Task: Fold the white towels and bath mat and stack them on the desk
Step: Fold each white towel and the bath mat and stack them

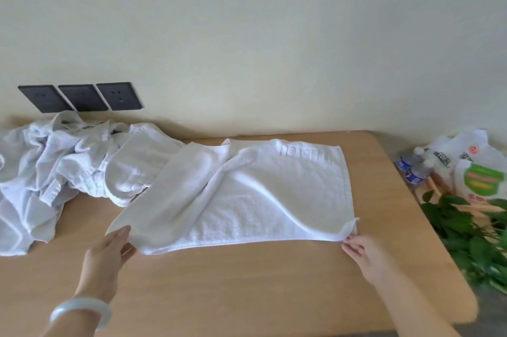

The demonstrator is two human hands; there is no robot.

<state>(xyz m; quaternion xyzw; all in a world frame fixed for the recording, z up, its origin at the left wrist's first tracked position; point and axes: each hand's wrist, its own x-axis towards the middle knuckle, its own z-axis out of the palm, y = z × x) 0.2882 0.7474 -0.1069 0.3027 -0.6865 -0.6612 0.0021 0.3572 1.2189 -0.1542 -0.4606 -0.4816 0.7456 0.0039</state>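
Both hands are at the near edge of a soft white towel (260, 194). The left hand (109, 251) has the towel's left corner between its thumb and its almost straight fingers, and that side is lifted off the light brown wooden desk (247, 287). The right hand (359, 251) pinches the right corner with its fingertips. The rest of the towel lies spread out in the middle of the desk, with a big wrinkle across it.

On the left wrist is a pale round bracelet (79, 312). A messy pile of white cloths (55, 166) sits on the left of the desk, touching the towel. Behind it are three dark wall plugs (79, 97). Off the right side are small water bottles (414, 172), a white plastic bag (477, 172) and a green leafy plant (472, 232).
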